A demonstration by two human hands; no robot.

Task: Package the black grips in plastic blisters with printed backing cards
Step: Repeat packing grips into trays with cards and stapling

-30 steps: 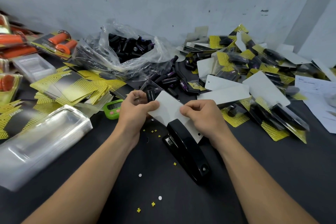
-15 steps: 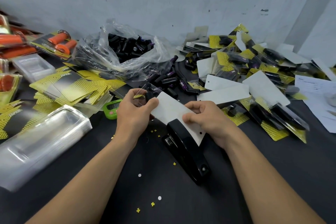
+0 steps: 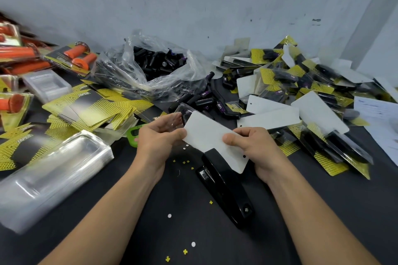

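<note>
A dark tabletop (image 3: 193, 232) fills the bottom. Finished packs (image 3: 301, 84) are heaped on the right. A clear bag (image 3: 129, 66) of black grips (image 3: 159, 61) lies in the upper middle. Clear blisters (image 3: 53, 170) are stacked at lower left. In the middle, over a black stapler (image 3: 226, 187), the left hand (image 3: 159, 137) and right hand (image 3: 256, 148) each pinch a white card (image 3: 206, 133) with their fingers (image 3: 177, 133)

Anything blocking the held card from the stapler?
Nothing visible. The left hand and right hand grip the card right over the stapler's front end. The card hides the stapler's mouth, so whether it is inside cannot be told.
</note>
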